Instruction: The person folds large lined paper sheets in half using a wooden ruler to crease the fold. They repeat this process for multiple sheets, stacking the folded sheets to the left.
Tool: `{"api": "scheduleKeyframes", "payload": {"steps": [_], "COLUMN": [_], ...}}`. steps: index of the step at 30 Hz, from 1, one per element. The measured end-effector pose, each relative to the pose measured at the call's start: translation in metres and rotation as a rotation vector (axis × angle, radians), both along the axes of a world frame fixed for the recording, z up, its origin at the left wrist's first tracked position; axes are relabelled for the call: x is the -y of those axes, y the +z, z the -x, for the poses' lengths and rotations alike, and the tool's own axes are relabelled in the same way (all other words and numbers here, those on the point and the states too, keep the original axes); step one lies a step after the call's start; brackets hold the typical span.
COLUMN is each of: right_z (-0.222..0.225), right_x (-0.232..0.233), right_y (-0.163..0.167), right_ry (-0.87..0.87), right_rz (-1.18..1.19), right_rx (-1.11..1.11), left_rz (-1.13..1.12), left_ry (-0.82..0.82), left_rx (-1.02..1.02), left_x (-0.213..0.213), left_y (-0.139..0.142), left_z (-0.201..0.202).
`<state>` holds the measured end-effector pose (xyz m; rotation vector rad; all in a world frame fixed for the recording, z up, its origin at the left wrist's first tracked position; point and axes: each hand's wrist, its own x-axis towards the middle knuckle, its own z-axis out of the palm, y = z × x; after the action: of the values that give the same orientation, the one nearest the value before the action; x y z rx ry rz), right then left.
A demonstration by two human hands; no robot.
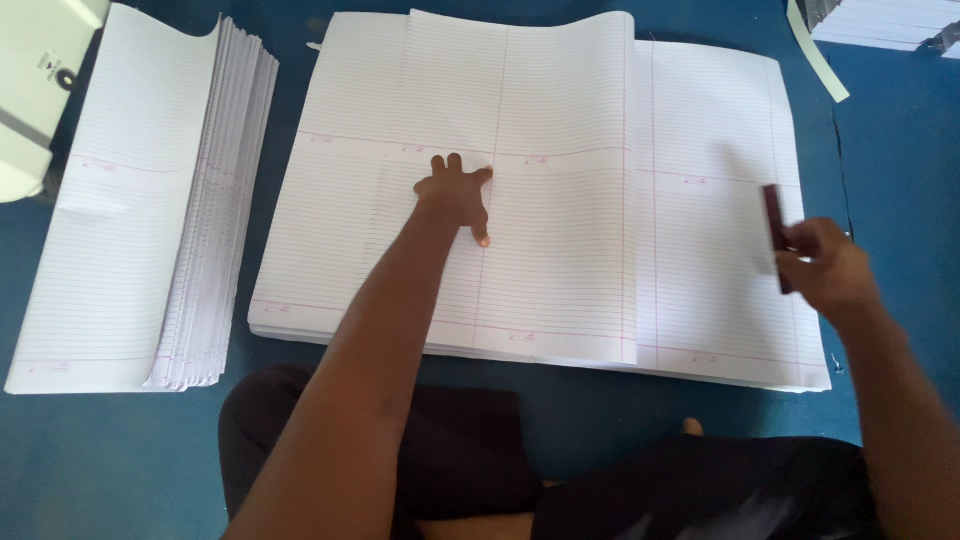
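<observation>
My left hand (456, 196) lies flat, fingers spread, pressing a folded sheet (520, 190) onto the big stack of ruled paper (700, 250) in front of me. The sheet's fold runs away from me, long axis near to far, with its far edge curling upward. The stack fills the middle of the blue floor (120, 460), wider side to side, its ruled lines running left to right. My right hand (825, 265) rests on the stack's right edge, closed around a dark red stick (776, 235) held nearly upright, pointing away from me. A second pile of folded sheets (140, 210) lies well apart on my left, edges fanned. My crossed legs (470, 460) touch the stack's near edge.
</observation>
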<state>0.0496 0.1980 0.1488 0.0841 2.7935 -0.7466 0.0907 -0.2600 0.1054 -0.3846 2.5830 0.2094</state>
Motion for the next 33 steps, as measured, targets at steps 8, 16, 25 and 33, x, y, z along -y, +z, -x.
{"api": "scheduleKeyframes", "payload": {"steps": [8,16,25,33], "right_z": [-0.029,-0.06,-0.061,-0.029], "right_x": [0.102,0.135,0.109,0.103], "right_y": [0.005,0.017,-0.008,-0.034], "right_ry": [0.561,0.688,0.804,0.692], "right_rz": [0.084,-0.211,-0.372,-0.341], "right_rx": [-0.142,0.032,-0.023,-0.101], "left_rz": [-0.004,-0.016,-0.026,-0.008], "left_ry": [0.0,0.002,0.004,-0.02], "left_rx": [0.006,0.004,-0.011,0.014], "left_x": [0.0,-0.001,-0.003,-0.004], "left_y": [-0.001,0.001,0.005,0.011], "left_z": [0.0,-0.001,-0.001,0.002]}}
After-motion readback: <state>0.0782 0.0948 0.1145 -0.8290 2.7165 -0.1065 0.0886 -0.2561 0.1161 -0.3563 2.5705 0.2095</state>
